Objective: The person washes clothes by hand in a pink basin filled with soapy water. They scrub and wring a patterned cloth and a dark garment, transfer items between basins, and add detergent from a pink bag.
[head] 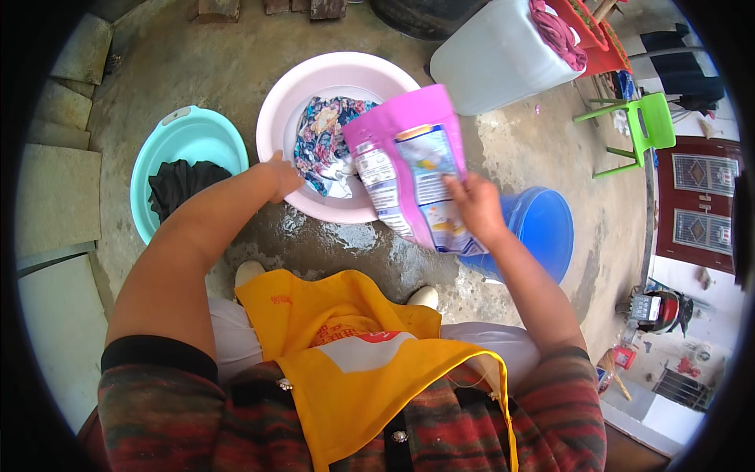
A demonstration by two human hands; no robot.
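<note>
My right hand (pixel 476 206) grips the side of a pink and white plastic bag (pixel 407 171) that bears printing and pictures. The bag tilts over the right rim of a pale pink basin (pixel 274 118). Inside the basin lies a wet floral cloth (pixel 323 133), partly hidden by the bag. My left hand (pixel 286 177) is at the basin's lower left rim; whether its fingers grip the rim cannot be told. To the left, a turquoise basin (pixel 203 133) holds dark fabric (pixel 183 186), partly behind my left forearm.
A blue bucket (pixel 545 227) stands right of the bag, partly behind my right forearm. Beyond the pink basin are a large translucent container (pixel 501 59) and a black tub (pixel 413 15). A green chair (pixel 646 130) stands farther right. The concrete floor (pixel 330 242) is wet near my shoes.
</note>
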